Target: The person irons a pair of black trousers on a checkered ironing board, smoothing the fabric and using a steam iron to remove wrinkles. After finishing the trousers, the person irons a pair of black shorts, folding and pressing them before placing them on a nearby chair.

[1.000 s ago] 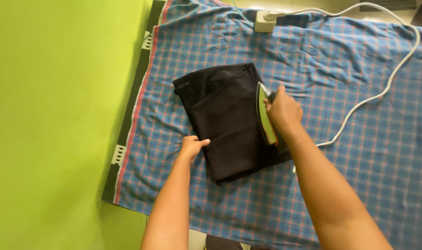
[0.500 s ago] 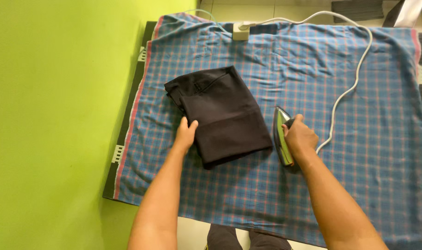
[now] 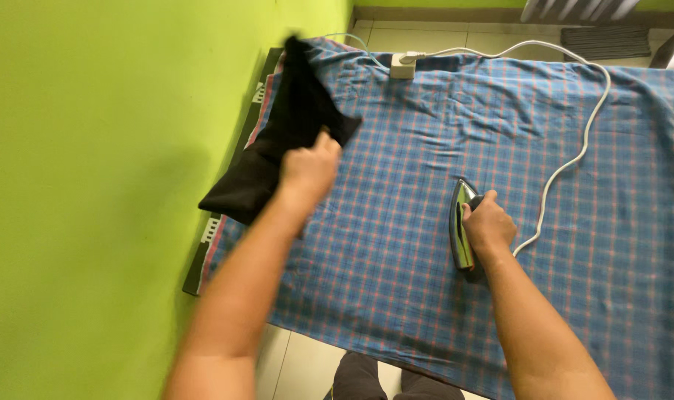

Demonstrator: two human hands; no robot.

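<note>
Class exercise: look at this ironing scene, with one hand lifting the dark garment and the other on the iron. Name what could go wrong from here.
1. The right hand holds the iron standing on the checked cloth; left resting flat, it might scorch.
2. The white cord loops beside the iron and could snag or tug it over.
3. The left hand lifts the folded black garment; it may unfold or crease.

Two bare forearms, no sleeves, no watch, no rings or gloves visible. Left hand (image 3: 307, 169), right hand (image 3: 489, 227) uncovered. Dark grey trouser legs (image 3: 366, 378) at bottom edge.
</note>
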